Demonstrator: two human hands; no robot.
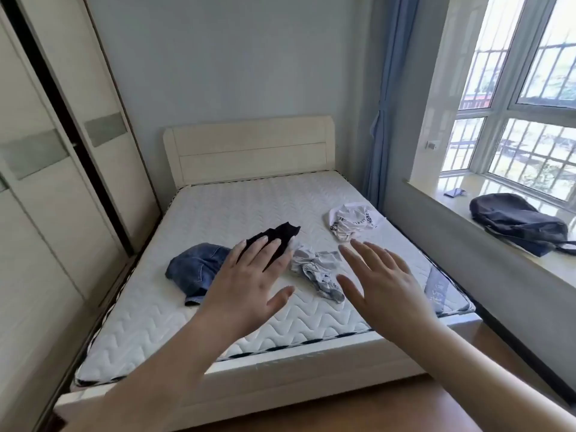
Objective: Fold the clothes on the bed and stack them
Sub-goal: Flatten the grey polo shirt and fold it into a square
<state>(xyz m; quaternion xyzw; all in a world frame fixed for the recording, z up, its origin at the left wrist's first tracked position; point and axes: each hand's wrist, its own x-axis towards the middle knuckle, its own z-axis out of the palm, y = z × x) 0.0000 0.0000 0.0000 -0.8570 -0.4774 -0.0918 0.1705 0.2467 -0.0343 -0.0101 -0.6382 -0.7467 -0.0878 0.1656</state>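
A bedroom is seen from head height, looking down at a bare quilted mattress [218, 213] on a cream bed frame. Four crumpled garments are scattered on it, none yet folded or stacked. Denim shorts [193, 269] lie toward the left, a black garment [280, 233] just beyond them, a pale grey garment [318, 269] near the middle, and a white printed T-shirt [350, 221] further back toward the right.

Both hands are held out above the foot of the bed, palms down. The left hand [249, 282] is spread with straight fingers and nothing is held; it partly hides the black garment. The right hand [386, 285] is likewise spread and nothing is held.

All four pieces are judged soft, light and limp. The denim is likely the stiffest and heaviest, so it should keep a crease best. Each piece is best taken by its waistband or shoulder seams, lifted, shaken flat and laid out.

A dark backpack [517, 222] rests on the windowsill [452, 213].
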